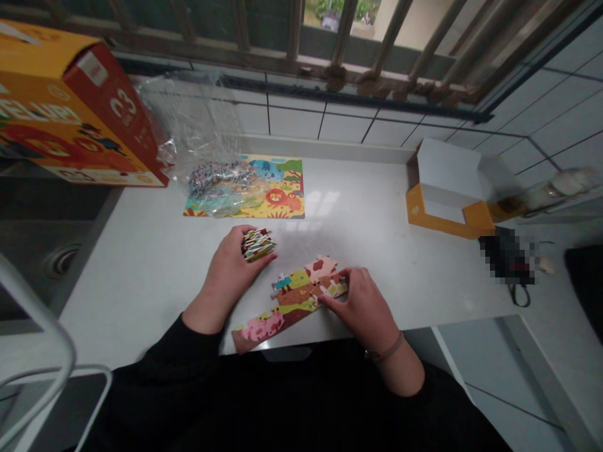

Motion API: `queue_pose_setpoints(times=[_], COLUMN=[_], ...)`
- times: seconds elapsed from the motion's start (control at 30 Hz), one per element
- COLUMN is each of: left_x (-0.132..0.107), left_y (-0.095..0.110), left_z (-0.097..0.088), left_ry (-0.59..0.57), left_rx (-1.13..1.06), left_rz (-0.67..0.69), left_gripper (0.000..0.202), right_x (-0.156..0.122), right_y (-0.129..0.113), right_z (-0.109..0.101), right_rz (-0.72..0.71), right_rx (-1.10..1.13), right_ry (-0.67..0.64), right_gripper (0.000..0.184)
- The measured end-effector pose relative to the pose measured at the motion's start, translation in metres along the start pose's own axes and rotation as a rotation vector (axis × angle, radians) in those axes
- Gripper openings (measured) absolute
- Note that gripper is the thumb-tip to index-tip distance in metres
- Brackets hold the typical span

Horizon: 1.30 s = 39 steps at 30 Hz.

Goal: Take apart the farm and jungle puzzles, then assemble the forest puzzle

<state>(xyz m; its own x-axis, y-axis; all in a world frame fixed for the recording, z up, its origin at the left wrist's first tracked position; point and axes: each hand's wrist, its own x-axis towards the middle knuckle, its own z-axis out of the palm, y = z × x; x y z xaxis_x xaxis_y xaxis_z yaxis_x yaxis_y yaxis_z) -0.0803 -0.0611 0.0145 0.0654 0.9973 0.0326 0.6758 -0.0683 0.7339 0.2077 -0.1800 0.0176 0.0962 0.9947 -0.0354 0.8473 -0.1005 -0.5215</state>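
In my left hand (pixel 238 263) is a thick stack of jigsaw pieces (pixel 259 243), gripped between thumb and fingers just above the white counter. A partly joined jigsaw puzzle (pixel 296 292) lies on the counter in front of me, with a pink pig, a spotted animal and brown and green ground on it. My right hand (pixel 365 304) pinches at the right end of this puzzle, thumb and fingertips on a piece with white shapes. Whether that piece is locked into its neighbours I cannot tell.
A clear plastic bag of small pieces (pixel 221 182) rests on a colourful lion picture sheet (pixel 285 198). A large orange box (pixel 80 119) stands at the left by the sink (pixel 66 257). At the right sit an open yellow-and-white box (pixel 445 207) and a bottle (pixel 537 194).
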Motion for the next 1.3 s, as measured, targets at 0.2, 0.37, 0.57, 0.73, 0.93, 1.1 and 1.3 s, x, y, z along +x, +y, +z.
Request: queue_pose_setpoints(times=[0.2,0.37,0.57,0.73,0.93,1.1,1.3], left_x=[0.001,0.000,0.000,0.000,0.000,0.000,-0.001], left_y=[-0.002,-0.003,-0.002,-0.002,-0.003,-0.003,-0.003], left_z=[0.001,0.001,0.001,0.001,0.002,0.002,0.002], left_ry=[-0.003,0.004,-0.001,0.004,0.007,0.004,0.005], left_rx=[0.001,0.008,0.001,0.005,-0.006,-0.004,0.008], left_rz=[0.007,0.006,0.013,0.007,0.007,0.010,0.017], left_gripper=[0.066,0.065,0.065,0.065,0.065,0.066,0.066], right_x=[0.008,0.016,0.028,0.014,-0.012,-0.018,-0.016], right_y=[-0.004,0.015,0.044,0.012,-0.024,-0.024,-0.030], right_z=[-0.001,-0.003,-0.028,-0.025,0.008,0.018,0.015], right_rz=[0.122,0.228,0.291,0.088,-0.124,-0.198,-0.162], right_rx=[0.349,0.596,0.618,0.502,0.092,-0.020,0.058], right_ry=[-0.083,-0.035,0.123,-0.224,-0.052,0.013,-0.032], right_gripper=[0.041,0.050,0.053,0.033,0.041,0.064,0.061])
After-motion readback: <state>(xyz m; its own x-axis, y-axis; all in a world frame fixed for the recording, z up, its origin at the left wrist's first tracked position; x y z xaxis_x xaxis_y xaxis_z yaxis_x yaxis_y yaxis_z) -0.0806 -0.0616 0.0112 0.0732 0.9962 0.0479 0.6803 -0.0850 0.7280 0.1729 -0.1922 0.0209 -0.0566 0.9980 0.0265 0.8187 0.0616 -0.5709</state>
